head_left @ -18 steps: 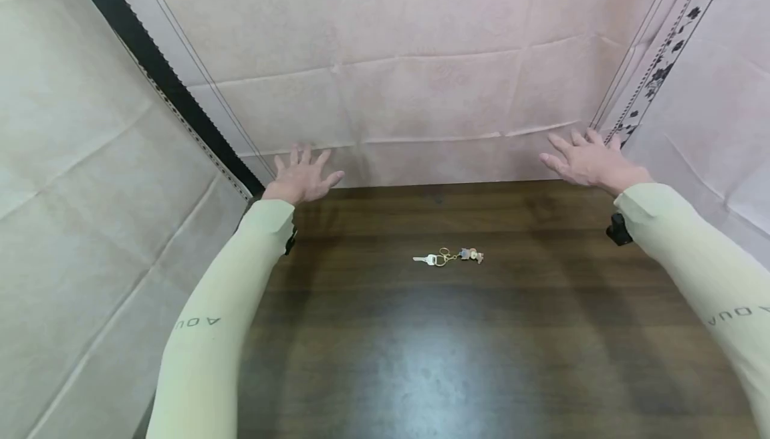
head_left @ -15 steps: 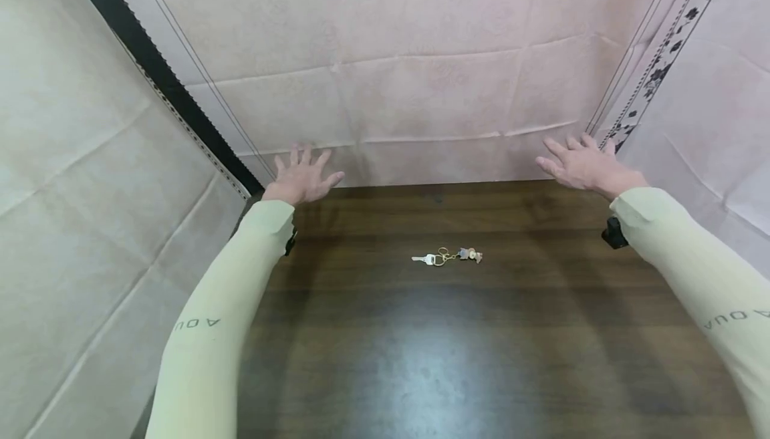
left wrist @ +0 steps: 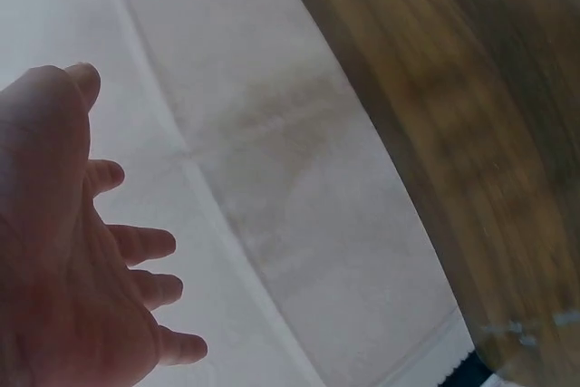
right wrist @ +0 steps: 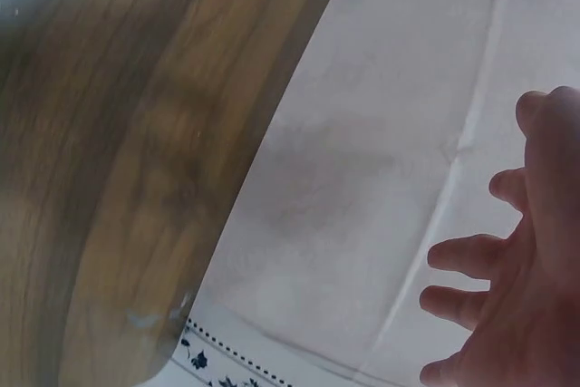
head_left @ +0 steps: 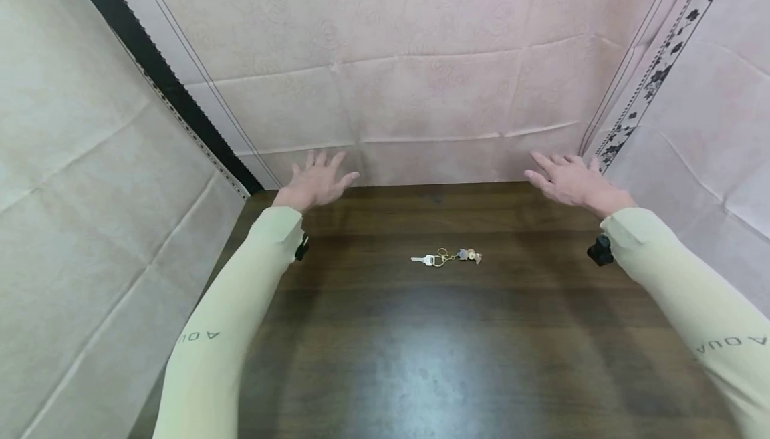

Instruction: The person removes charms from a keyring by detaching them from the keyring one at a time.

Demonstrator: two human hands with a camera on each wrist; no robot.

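Head view: the left hand (head_left: 317,182) hangs at 11 o'clock over the far edge of the desk (head_left: 421,359), fingers spread and straight, holding nothing. The right hand (head_left: 568,182) hangs at 1 o'clock over the same far edge, fingers likewise spread, holding nothing. The keys (head_left: 445,257) lie flat near the middle of the desk, between the two arms and nearer the person than either hand, well apart from both. They are a silver key at 9 o'clock, a gold ring in the middle and a small charm at 3 o'clock. Nothing lies between the hands and the keys. Pale sleeves (head_left: 240,319) cover both arms, with a black strap at each wrist. Creased pink cloth (head_left: 421,78) rises behind the desk at 12 o'clock; more cloth flanks it at 9 and 3 o'clock, with a black band (head_left: 150,58) on the left and a flowered border (head_left: 662,58) on the right.

Left wrist view: the left hand (left wrist: 63,260) shows its palm, fingers splayed, in front of the cloth (left wrist: 272,133); the desk (left wrist: 489,133) edge runs blurred at 3 o'clock.

Right wrist view: the right hand (right wrist: 526,296) is spread at 4 o'clock before the cloth (right wrist: 381,133), the desk (right wrist: 136,151) at 9 o'clock, blurred, and the flowered border (right wrist: 213,360) at 7 o'clock.
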